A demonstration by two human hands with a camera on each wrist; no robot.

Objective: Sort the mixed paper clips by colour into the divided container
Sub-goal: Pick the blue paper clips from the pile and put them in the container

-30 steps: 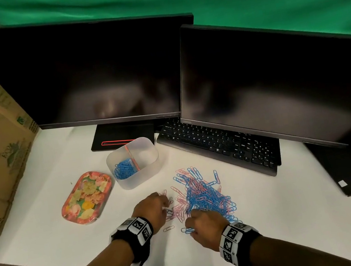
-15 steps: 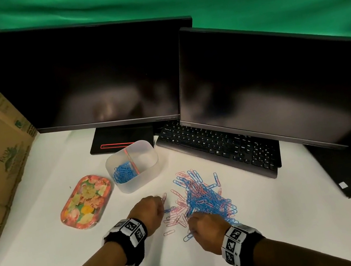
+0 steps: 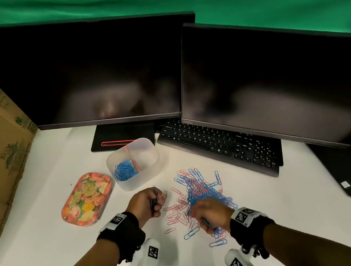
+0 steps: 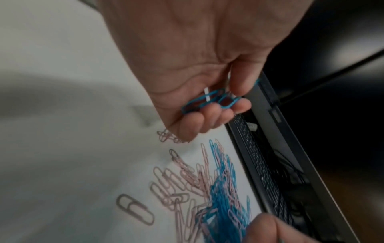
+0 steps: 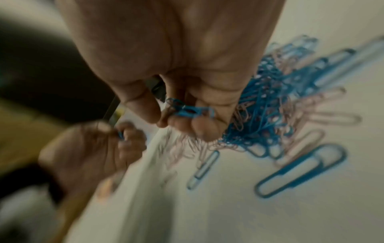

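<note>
The curled fingers (image 4: 216, 115) of the left hand (image 3: 145, 204) pinch a small bunch of blue wire paper clips (image 4: 209, 100) against the palm, likely so that several can go into the container in one trip. The right hand (image 3: 210, 215) does the same: its fingers (image 5: 180, 122) close round a few more blue clips (image 5: 189, 111) while it hovers at the near edge of the mixed heap of blue and pink paper clips (image 3: 203, 194) on the white surface (image 3: 45, 224).

Just beyond the left hand stands the translucent plastic divided container (image 3: 150, 167). Its left compartment holds a mound of sorted blue clips (image 3: 125, 170); the right one looks nearly empty, so pink has probably been left for later. A floral oval tin (image 3: 86, 200) lies to its left, a black keyboard (image 3: 218, 144) behind the heap.
</note>
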